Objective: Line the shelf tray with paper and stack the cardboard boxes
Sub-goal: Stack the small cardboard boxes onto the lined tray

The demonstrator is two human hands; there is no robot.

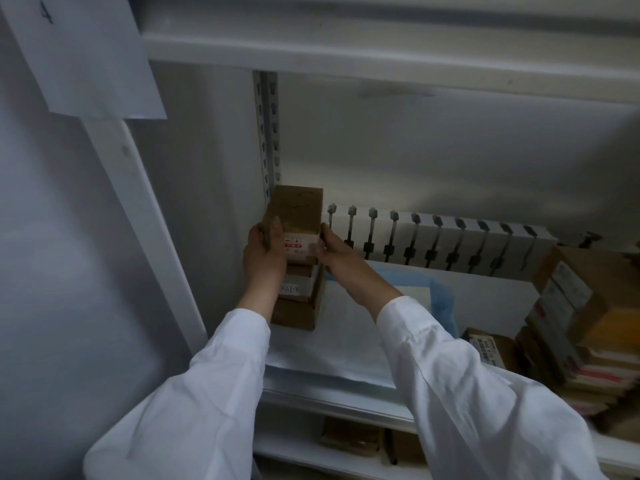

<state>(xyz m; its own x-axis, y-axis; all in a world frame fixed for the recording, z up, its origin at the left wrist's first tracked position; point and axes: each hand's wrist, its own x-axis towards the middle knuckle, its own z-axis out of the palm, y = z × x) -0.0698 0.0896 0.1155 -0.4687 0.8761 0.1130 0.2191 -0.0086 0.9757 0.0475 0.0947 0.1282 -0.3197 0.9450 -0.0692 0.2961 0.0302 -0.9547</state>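
Both left hand (pixel 264 251) and right hand (pixel 341 260) around top cardboard box (pixel 295 210).

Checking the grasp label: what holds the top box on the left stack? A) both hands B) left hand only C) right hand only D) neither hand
A: the left hand and the right hand each grip a side of the top box, which sits on the left stack.

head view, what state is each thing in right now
top box, on the left stack, gripped from both sides
left stack, upright on the paper
paper, flat on the tray
left hand, grips top box
right hand, grips top box
right boxes, piled loosely
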